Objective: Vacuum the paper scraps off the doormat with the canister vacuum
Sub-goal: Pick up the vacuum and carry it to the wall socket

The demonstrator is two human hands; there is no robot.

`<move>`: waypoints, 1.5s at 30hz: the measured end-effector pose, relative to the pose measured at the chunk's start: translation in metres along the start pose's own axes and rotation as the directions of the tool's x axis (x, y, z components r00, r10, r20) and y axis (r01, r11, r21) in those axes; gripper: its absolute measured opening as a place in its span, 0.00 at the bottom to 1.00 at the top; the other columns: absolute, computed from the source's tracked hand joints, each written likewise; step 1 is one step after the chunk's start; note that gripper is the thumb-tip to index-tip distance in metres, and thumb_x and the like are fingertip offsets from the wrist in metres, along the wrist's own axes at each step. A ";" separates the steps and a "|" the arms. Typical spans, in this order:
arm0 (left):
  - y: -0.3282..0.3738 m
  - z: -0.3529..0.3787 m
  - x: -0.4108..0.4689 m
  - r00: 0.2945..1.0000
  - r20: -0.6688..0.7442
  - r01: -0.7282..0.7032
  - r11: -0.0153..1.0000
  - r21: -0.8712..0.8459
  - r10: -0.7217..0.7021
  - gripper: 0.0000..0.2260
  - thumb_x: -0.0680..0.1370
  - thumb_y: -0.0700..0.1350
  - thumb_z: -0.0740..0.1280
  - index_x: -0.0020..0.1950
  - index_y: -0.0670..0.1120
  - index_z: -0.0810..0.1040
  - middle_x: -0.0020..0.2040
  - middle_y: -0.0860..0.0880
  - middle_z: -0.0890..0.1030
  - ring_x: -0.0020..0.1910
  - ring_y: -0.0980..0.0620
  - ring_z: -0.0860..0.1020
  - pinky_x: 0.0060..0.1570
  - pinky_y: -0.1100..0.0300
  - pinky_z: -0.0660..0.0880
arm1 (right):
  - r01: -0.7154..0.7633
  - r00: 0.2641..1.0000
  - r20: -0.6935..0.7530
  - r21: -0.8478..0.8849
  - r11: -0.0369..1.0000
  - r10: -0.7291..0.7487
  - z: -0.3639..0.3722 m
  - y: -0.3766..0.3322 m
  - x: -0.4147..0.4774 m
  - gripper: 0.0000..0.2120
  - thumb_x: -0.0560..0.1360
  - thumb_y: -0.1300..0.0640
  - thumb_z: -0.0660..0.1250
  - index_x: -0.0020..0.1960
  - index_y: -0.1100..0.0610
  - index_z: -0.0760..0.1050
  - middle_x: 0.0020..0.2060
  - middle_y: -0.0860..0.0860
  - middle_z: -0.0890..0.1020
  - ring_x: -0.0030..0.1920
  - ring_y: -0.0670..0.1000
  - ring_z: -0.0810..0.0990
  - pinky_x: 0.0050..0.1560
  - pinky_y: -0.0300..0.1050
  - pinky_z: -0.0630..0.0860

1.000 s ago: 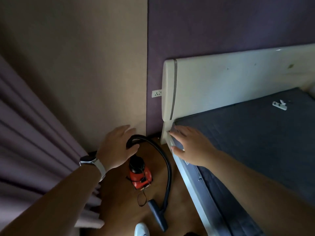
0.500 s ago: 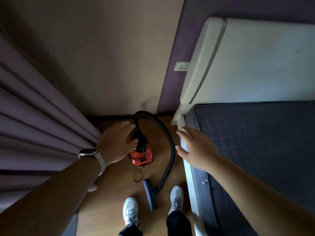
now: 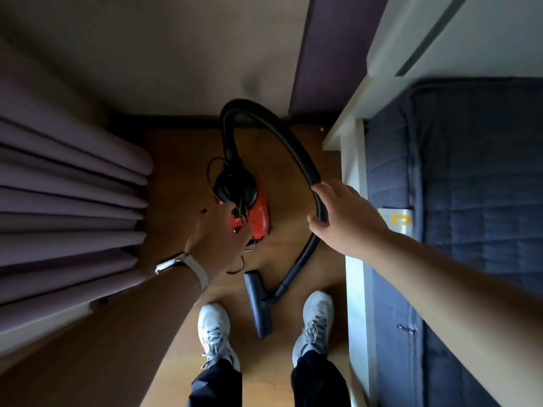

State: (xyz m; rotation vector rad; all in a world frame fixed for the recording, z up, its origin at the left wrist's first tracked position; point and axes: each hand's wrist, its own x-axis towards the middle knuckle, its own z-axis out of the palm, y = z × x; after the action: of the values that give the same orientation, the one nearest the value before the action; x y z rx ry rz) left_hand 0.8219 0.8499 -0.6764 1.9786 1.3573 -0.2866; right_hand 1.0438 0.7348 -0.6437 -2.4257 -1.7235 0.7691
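Note:
The red canister vacuum (image 3: 258,215) with a black top stands on the wood floor near the wall corner. Its black hose (image 3: 282,133) arches up and over to the right, then runs down to the floor nozzle (image 3: 258,304) lying between my shoes. My left hand (image 3: 217,233) reaches down onto the red body among loose cord loops; its fingertips are hidden in shadow. My right hand (image 3: 343,218) lies against the hose's right side, index finger above and thumb below, fingers fairly straight. No doormat or paper scraps are in view.
Purple curtains (image 3: 73,201) hang at the left. A white bed frame (image 3: 352,177) with a dark blue mattress (image 3: 470,201) borders the narrow floor strip on the right. The wall and dark skirting (image 3: 176,121) close the far end. My white shoes (image 3: 214,327) stand at the bottom.
My view has tilted further down. My right hand left the bed frame's edge and came onto the hose. My left hand dropped from the hose's arch to the canister body.

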 end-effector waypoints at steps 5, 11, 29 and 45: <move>-0.030 0.054 0.046 0.996 0.006 0.093 0.995 -0.019 -0.093 0.21 0.70 0.64 0.59 0.53 0.51 0.74 0.48 0.45 0.79 0.47 0.41 0.79 0.45 0.45 0.78 | -0.021 0.999 -0.036 -0.011 1.000 0.020 0.065 0.039 0.035 0.30 0.76 0.47 0.67 0.74 0.56 0.63 0.69 0.54 0.71 0.65 0.56 0.74 0.56 0.47 0.76; -0.044 0.084 0.103 0.990 -0.072 0.126 0.992 0.021 -0.125 0.36 0.76 0.59 0.68 0.77 0.46 0.58 0.72 0.42 0.67 0.69 0.39 0.69 0.64 0.42 0.72 | -0.157 0.976 -0.140 0.060 0.986 0.164 0.114 0.073 0.081 0.42 0.75 0.47 0.71 0.79 0.60 0.53 0.70 0.58 0.67 0.65 0.57 0.73 0.56 0.48 0.76; -0.058 0.137 0.196 0.883 -0.322 0.260 0.927 -0.269 -0.341 0.36 0.75 0.54 0.69 0.76 0.43 0.56 0.71 0.43 0.66 0.67 0.38 0.71 0.61 0.46 0.74 | -0.518 0.798 -0.015 0.492 0.700 0.602 0.242 0.124 0.134 0.29 0.72 0.49 0.75 0.66 0.56 0.67 0.51 0.47 0.73 0.46 0.52 0.73 0.45 0.43 0.68; -0.079 0.139 0.187 0.718 -0.648 0.214 0.967 -0.141 -0.253 0.49 0.66 0.60 0.74 0.79 0.45 0.54 0.79 0.41 0.54 0.76 0.39 0.55 0.74 0.43 0.58 | -0.535 0.831 0.165 0.497 0.683 0.531 0.256 0.112 0.128 0.11 0.75 0.49 0.71 0.53 0.51 0.73 0.41 0.45 0.79 0.41 0.52 0.80 0.40 0.46 0.75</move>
State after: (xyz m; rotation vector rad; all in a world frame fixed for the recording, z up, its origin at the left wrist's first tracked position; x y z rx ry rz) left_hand 0.8598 0.9095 -0.9115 1.9309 2.0435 0.3961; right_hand 1.0621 0.7509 -0.9500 -2.4885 -0.6163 1.1215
